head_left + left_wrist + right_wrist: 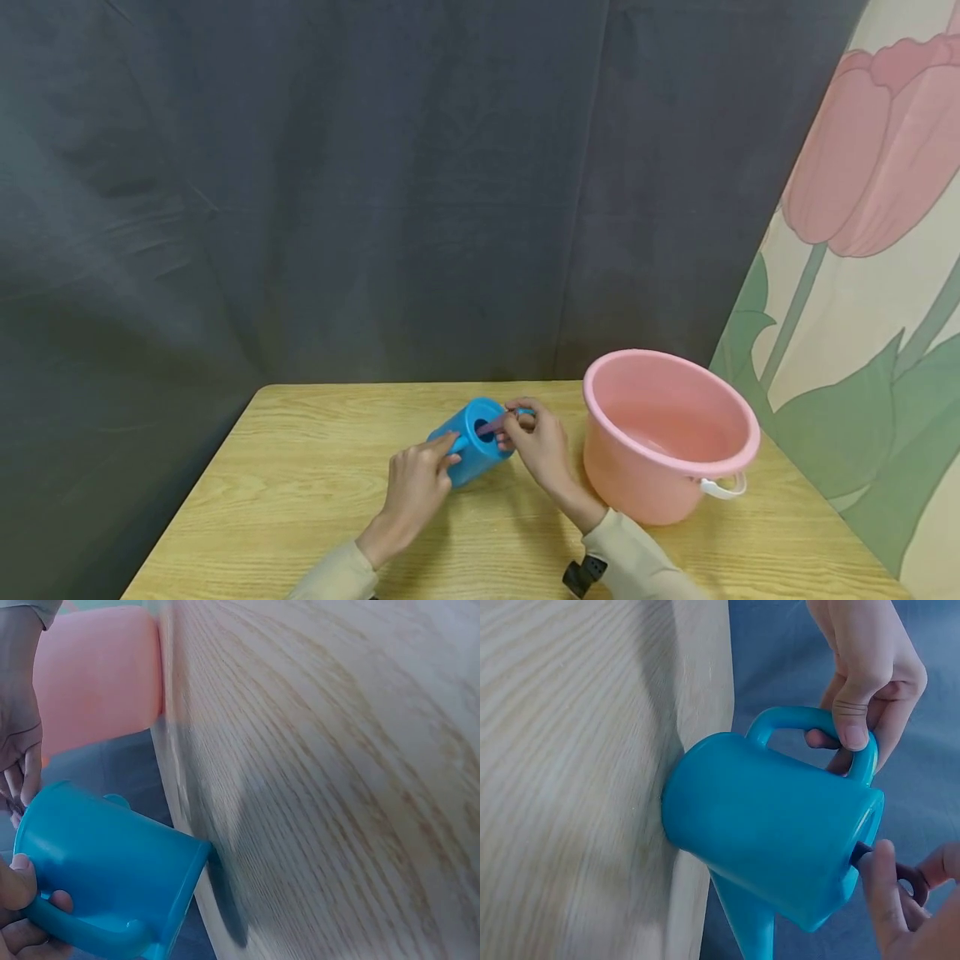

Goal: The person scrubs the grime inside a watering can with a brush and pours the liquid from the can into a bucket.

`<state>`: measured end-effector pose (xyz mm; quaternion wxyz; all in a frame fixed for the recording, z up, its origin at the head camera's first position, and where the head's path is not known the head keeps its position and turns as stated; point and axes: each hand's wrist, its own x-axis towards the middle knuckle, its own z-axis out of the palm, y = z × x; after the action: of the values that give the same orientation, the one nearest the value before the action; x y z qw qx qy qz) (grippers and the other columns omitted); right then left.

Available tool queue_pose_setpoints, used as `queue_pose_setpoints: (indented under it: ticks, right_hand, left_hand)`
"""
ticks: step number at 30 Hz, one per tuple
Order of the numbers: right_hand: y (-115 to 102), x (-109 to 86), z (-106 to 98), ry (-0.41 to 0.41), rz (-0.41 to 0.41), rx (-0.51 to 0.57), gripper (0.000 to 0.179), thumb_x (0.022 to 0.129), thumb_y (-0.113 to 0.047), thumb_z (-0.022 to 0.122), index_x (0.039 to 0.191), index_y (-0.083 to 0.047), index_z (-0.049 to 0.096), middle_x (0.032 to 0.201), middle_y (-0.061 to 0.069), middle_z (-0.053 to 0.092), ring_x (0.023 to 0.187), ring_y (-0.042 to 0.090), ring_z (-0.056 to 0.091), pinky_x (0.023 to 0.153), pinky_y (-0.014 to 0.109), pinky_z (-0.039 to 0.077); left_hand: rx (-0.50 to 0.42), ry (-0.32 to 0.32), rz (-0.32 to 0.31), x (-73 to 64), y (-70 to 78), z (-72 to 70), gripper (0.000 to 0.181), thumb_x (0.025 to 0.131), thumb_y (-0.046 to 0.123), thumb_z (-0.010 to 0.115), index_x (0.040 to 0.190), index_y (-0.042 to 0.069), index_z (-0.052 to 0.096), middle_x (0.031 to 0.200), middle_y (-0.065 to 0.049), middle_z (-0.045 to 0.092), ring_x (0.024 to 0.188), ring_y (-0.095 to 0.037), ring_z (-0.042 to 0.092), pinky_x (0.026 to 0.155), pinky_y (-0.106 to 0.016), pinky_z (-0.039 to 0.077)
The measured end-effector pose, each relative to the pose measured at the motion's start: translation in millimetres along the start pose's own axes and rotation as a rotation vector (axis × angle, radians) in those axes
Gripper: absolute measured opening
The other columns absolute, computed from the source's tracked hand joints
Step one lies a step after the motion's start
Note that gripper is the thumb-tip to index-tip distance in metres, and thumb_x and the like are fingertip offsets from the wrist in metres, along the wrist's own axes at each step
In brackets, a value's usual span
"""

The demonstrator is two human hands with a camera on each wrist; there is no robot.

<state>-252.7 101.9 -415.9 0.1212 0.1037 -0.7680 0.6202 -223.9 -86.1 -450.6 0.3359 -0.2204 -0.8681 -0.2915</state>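
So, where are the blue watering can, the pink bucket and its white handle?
Blue watering can (765, 817): right wrist view, side of its body.
Pink bucket (636, 477): head view, outer wall.
White handle (722, 492): head view, lower curve.

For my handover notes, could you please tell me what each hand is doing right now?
Left hand: holding the blue watering can by its handle.
Right hand: holding a slim purplish item at the can's top.

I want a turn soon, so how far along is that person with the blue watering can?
Already done: the left hand grips the blue watering can by its handle. In hand: the right hand pinches a thin purple thing, which sits partly inside the can. Probably left: pushing it in or pulling it out; I can't tell which.
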Motion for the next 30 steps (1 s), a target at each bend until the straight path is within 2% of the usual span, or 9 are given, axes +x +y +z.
queue_pose_setpoints:
  ticks: [4,8,10,16,19,24,30]
  right_hand:
    - [-2,0.5,-1,-0.019,0.060,0.029,0.024,0.098,-0.004,0.058,0.117,0.010,0.058,0.084,0.021,0.072,0.069,0.026,0.072,0.064,0.030,0.059]
    - [-7,2.6,-2,-0.036,0.113,0.104,0.020,0.099,-0.002,0.056,0.113,0.012,0.055,0.088,0.027,0.070,0.069,0.028,0.073,0.064,0.030,0.059]
    - [-11,3.3,-3,-0.035,0.121,0.113,0.019,0.099,-0.001,0.056,0.112,0.012,0.055,0.088,0.028,0.070,0.068,0.029,0.073,0.063,0.030,0.059]
    - [-20,2.2,-10,-0.030,0.083,0.113,0.014,0.098,0.001,0.051,0.109,0.010,0.053,0.086,0.029,0.069,0.066,0.033,0.072,0.064,0.035,0.059]
    - [-24,-0.3,-16,-0.022,0.064,0.106,0.012,0.098,0.003,0.048,0.107,0.009,0.052,0.085,0.027,0.069,0.064,0.031,0.071,0.064,0.037,0.060]
    - [-24,-3.5,-21,-0.021,0.023,0.005,0.009,0.100,0.001,0.047,0.104,0.002,0.055,0.080,0.018,0.070,0.062,0.023,0.069,0.062,0.032,0.059]
    - [-19,-2.0,-7,-0.051,0.001,0.028,0.009,0.098,0.002,0.051,0.105,0.007,0.055,0.076,0.018,0.070,0.059,0.025,0.069,0.059,0.033,0.058]
  left_hand:
    - [-0.002,0.012,0.006,-0.8,0.3,-0.4,0.029,0.077,-0.004,0.079,0.106,-0.005,0.074,0.098,-0.018,0.073,0.067,-0.024,0.072,0.052,-0.026,0.053]
    - [0.000,0.016,0.023,-1.5,1.1,0.2,0.030,0.075,-0.007,0.080,0.105,-0.004,0.075,0.098,-0.017,0.074,0.060,-0.020,0.069,0.044,-0.016,0.042]
    - [0.004,0.014,0.034,-1.7,1.7,0.5,0.031,0.075,-0.007,0.080,0.105,-0.004,0.075,0.098,-0.017,0.074,0.059,-0.020,0.069,0.044,-0.015,0.040]
    - [0.017,0.023,0.042,-1.9,0.8,1.6,0.030,0.076,-0.005,0.081,0.105,-0.003,0.075,0.098,-0.017,0.074,0.069,-0.024,0.072,0.049,-0.024,0.052]
    - [0.014,0.021,0.032,-3.1,-0.1,2.1,0.030,0.075,-0.008,0.080,0.104,-0.003,0.075,0.098,-0.017,0.073,0.069,-0.023,0.072,0.047,-0.021,0.050]
    - [-0.001,0.007,0.040,-4.0,-0.2,2.4,0.032,0.073,-0.015,0.076,0.104,-0.004,0.075,0.099,-0.018,0.073,0.065,-0.019,0.072,0.044,-0.011,0.040]
    - [-0.001,0.041,0.055,-0.9,0.0,1.5,0.034,0.071,-0.017,0.074,0.102,-0.004,0.075,0.097,-0.018,0.073,0.068,-0.022,0.072,0.045,-0.015,0.044]
